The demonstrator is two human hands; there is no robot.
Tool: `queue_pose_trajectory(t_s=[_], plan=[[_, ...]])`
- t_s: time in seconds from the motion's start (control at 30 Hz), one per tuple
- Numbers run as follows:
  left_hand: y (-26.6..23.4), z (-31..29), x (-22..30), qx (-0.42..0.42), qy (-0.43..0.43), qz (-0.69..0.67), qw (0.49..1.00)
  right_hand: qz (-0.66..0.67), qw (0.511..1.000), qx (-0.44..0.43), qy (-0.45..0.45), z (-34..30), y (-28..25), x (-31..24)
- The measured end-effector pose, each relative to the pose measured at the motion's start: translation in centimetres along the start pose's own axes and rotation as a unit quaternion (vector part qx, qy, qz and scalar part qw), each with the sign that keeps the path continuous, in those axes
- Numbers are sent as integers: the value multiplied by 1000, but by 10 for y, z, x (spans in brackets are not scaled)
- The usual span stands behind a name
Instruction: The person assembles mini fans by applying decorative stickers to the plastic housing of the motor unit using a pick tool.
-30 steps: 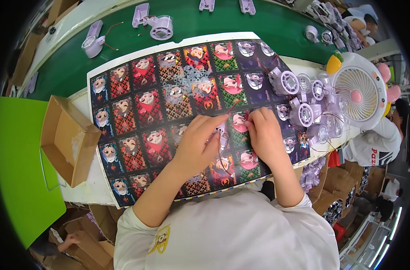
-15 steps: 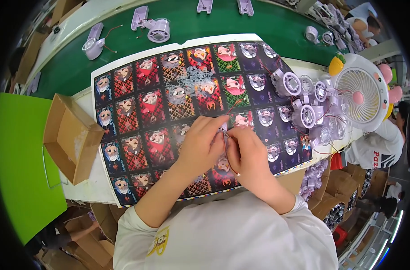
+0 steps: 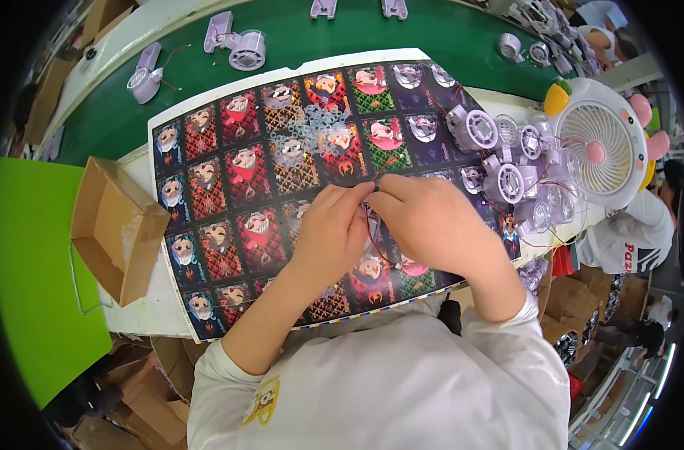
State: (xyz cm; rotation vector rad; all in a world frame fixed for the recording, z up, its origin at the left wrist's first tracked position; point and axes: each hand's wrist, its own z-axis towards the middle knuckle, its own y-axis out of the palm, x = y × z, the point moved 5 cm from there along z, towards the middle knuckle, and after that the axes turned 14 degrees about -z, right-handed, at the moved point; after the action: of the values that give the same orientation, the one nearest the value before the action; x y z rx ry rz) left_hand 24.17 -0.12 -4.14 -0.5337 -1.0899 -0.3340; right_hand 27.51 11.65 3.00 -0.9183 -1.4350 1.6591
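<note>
My left hand (image 3: 332, 231) is closed around a small lilac plastic part (image 3: 370, 227), mostly covered by my fingers. My right hand (image 3: 426, 223) is pinched against it, thumb and fingertips meeting those of the left over a thin red wire (image 3: 387, 163). The wire pokes out beyond the fingertips, and more wire loops below, between my hands. Exactly what the fingertips pinch is hidden. Both hands are over a printed sheet (image 3: 207, 191) with rows of cartoon pictures. A pile of small clear rings (image 3: 319, 127) lies on the sheet, farther away than my hands.
Lilac fan housings with wires (image 3: 505, 182) crowd the right of the table, beside a round white fan (image 3: 593, 154). An open cardboard box (image 3: 105, 247) stands on the left. Beyond the table runs a green conveyor belt (image 3: 297, 37) carrying lilac parts. A co-worker's sleeve (image 3: 633, 236) shows at right.
My right hand has risen and turned inward, its fingertips now meeting the left's at the top of the part. The parts on the belt have shifted left.
</note>
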Motion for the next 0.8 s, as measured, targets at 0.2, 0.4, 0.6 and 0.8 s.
queue_pose_trajectory(t_s=[0.2,0.4,0.6,0.8], plan=[[-10,-2,6,-53,-40,-20,998,4,993,-99,61,10,-8,25],[-46,74,66,-120,143,178,966,26,959,-41,278,-41,30,86],[-49,224,-22,-115,156,489,850,-27,953,24,302,-39,41,76],[-47,261,-112,-70,143,500,851,-95,947,42,303,-46,52,59]])
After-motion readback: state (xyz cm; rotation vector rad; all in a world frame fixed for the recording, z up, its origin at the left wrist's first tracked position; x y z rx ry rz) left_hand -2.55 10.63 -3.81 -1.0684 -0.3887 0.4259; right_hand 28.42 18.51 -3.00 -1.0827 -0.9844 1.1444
